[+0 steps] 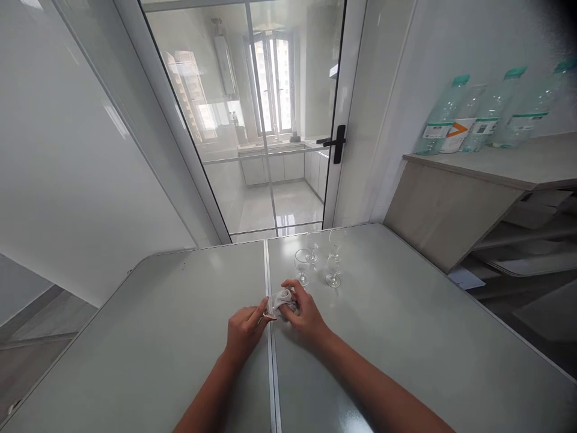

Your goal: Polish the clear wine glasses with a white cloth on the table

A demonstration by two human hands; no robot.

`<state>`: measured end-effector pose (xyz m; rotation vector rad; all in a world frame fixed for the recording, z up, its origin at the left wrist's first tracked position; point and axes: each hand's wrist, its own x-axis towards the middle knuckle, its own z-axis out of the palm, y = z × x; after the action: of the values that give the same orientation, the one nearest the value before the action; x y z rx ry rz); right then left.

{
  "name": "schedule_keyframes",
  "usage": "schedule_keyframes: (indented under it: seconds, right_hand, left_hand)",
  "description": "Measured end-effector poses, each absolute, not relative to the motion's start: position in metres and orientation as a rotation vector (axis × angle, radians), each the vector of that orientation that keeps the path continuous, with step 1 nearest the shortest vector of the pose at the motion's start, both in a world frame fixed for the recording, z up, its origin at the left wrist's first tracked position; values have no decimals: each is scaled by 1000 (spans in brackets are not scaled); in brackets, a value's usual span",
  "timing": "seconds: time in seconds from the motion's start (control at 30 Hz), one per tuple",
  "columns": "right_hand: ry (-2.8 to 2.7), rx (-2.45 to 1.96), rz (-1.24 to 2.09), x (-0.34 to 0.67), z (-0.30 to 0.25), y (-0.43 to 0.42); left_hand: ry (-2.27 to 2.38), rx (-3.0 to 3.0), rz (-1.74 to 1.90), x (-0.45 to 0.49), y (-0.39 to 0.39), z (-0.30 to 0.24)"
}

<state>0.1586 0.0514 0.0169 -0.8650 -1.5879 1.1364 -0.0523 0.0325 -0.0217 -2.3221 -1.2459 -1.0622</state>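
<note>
Just past the middle of the table, my left hand (246,326) pinches the foot of a small stemmed glass (270,314), which is tilted on its side. My right hand (307,314) is closed around a bunched white cloth (283,297) pressed against the bowl end of that glass. Cloth and fingers hide most of the bowl, so I cannot tell how far the cloth goes inside. Beyond my right hand, several clear stemmed glasses stand upright, among them a front left glass (302,263) and a front right glass (333,272).
The pale table (193,300) has a metal seam (273,373) running away from me. At its far edge is a glazed door with a black handle (337,143). On the right, a wooden cabinet (451,204) carries several plastic bottles (484,117), with stacked items on its shelves.
</note>
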Motion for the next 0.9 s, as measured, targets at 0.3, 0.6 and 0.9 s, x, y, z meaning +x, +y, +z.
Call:
schedule_keyframes:
  seconds: [0.3,0.6,0.9]
  right_hand:
    - [-1859,-646,1087,174,22,51]
    - [-1893,-684,879,176,21,48]
    - [-1459,-990,1263,166,18,55]
  left_hand:
    - [-1705,-2872,-1587,-46,24,-10]
    - [-1653,-2748,-1454,-42,23,-11]
    - [-1468,-2581,-1248,-43,25,-19]
